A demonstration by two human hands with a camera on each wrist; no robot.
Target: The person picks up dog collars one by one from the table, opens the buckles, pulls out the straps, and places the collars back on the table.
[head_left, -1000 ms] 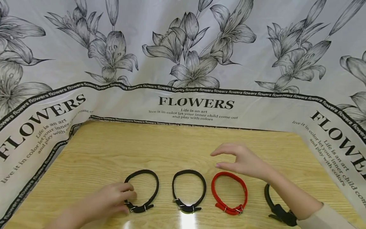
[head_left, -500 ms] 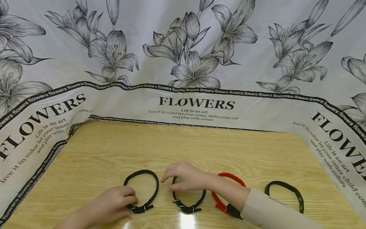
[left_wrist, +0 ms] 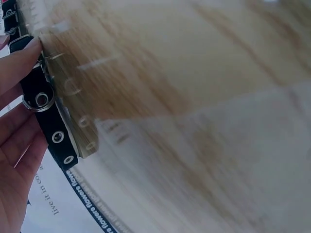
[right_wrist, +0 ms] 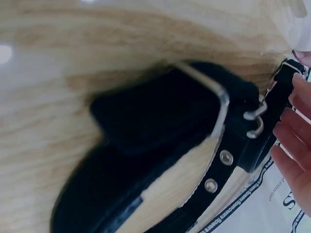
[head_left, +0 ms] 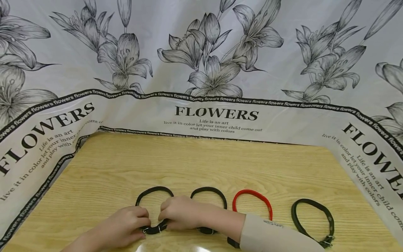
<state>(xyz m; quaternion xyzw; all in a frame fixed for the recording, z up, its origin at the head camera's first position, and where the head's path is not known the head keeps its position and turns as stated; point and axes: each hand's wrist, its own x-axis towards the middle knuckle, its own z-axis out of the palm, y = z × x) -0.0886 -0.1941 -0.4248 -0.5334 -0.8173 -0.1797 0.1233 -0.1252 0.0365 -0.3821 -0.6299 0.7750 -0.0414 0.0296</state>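
Note:
In the head view, several collars lie in a row on the wooden table. My left hand (head_left: 127, 224) holds the left side of the leftmost black collar (head_left: 153, 230) beside its metal buckle. My right hand (head_left: 181, 214) pinches the same collar on its right side, close to the strap's tip. In the left wrist view, thumb and fingers grip the black strap (left_wrist: 51, 124), which has metal-ringed holes. The right wrist view has my right hand (right_wrist: 294, 136) on the strap at the right edge. A second black collar (head_left: 209, 190) is partly covered by my right hand and forearm.
A red collar (head_left: 252, 193) lies partly under my right forearm. Another black collar (head_left: 330, 220) with a metal buckle is at the right. A floral-printed white cloth (head_left: 217, 119) hangs behind the wooden table (head_left: 201, 157) and round its sides.
My right hand has swept left from above the red collar, across the second black collar, to the leftmost one and taken hold of it. The left hand has barely shifted.

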